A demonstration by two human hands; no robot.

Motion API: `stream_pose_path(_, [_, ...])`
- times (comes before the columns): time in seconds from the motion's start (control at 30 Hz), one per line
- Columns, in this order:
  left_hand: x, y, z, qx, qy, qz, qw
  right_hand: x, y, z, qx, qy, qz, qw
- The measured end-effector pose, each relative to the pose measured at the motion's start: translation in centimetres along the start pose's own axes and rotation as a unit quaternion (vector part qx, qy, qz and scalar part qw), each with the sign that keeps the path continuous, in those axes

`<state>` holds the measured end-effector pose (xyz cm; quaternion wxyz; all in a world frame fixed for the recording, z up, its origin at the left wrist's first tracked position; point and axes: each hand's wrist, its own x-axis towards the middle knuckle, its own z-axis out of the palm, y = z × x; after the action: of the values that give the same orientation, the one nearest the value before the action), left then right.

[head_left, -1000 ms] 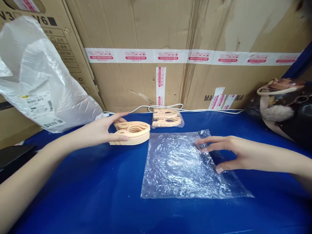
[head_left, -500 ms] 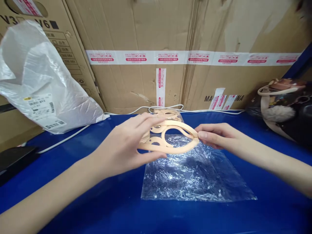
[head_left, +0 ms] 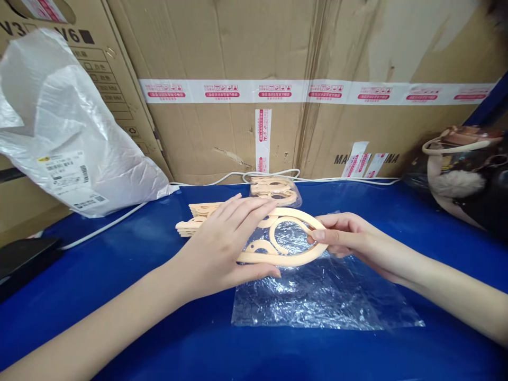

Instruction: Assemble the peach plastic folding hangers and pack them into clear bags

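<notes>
A beige plastic folding hanger [head_left: 293, 260], folded into a loop, is held between my two hands above a clear plastic bag [head_left: 317, 301]. My left hand [head_left: 222, 246] spans its left end, fingers over the top edge and thumb along the bottom. Its left end is hidden under the palm. My right hand [head_left: 341, 233] pinches the rounded right end between thumb and fingers. Just behind my left hand lies a stack of matching folded hangers [head_left: 188, 228], partly covered by it. Farther back sit more beige hangers in a clear packet [head_left: 273, 190].
The blue table surface [head_left: 159, 338] meets large cardboard boxes [head_left: 222, 143] at the back. A white shipping bag [head_left: 79, 132] leans at the left, with a black object [head_left: 27, 262] in front. A white cable [head_left: 222, 180] runs along the back. A dark bag [head_left: 476, 180] stands right.
Both hands have lowered slightly toward me with the hanger, which is now flatter and closed at its right end. The stack and the packet behind show more.
</notes>
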<state>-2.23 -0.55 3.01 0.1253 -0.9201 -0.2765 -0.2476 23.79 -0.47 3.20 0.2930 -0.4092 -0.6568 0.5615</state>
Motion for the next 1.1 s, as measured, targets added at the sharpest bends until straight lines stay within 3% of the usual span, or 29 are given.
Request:
stream_pose_path(0.17, [-0.3, -0.1, 0.1, 0.057, 0.029, 0.03, 0.997, -0.1, 0.3, -0.1, -0.02, -0.018, -0.012, 1.0])
stream_pose_path(0.3, [-0.3, 0.1, 0.2, 0.067, 0.037, 0.029, 0.997, -0.4, 0.3, 0.1, -0.137, 0.028, -0.08, 0.987])
stream_pose_path(0.4, [-0.3, 0.5, 0.2, 0.066, 0.044, 0.025, 0.997, -0.8, 0.1, 0.5, -0.284, 0.082, -0.202, 0.934])
stream_pose_path(0.47, [-0.2, 1.0, 0.2, 0.062, 0.049, 0.028, 0.997, -1.1, 0.1, 0.7, -0.363, 0.077, -0.268, 0.889])
stream_pose_path(0.57, [-0.1, 1.7, 0.4, 0.051, 0.061, 0.031, 0.996, -1.3, 0.0, 1.1, -0.426, 0.061, -0.308, 0.849])
stream_pose_path(0.73, [0.0, 2.4, 0.5, 0.019, 0.051, -0.009, 0.999, -1.4, -0.1, 1.2, -0.475, 0.079, -0.336, 0.81])
stream_pose_path(0.83, [-0.1, 2.6, 0.2, -0.01, 0.013, -0.057, 0.998, -1.6, -0.5, 0.3, -0.496, 0.113, -0.33, 0.795])
stream_pose_path(0.93, [-0.5, 2.7, -0.4, -0.032, -0.038, -0.105, 0.993, -2.0, -1.2, -2.4, -0.515, 0.167, -0.273, 0.795])
stream_pose_path(1.1, [-1.3, 2.4, -0.8, -0.099, -0.19, -0.131, 0.968, -3.5, -2.5, -8.7, -0.489, 0.194, -0.143, 0.838])
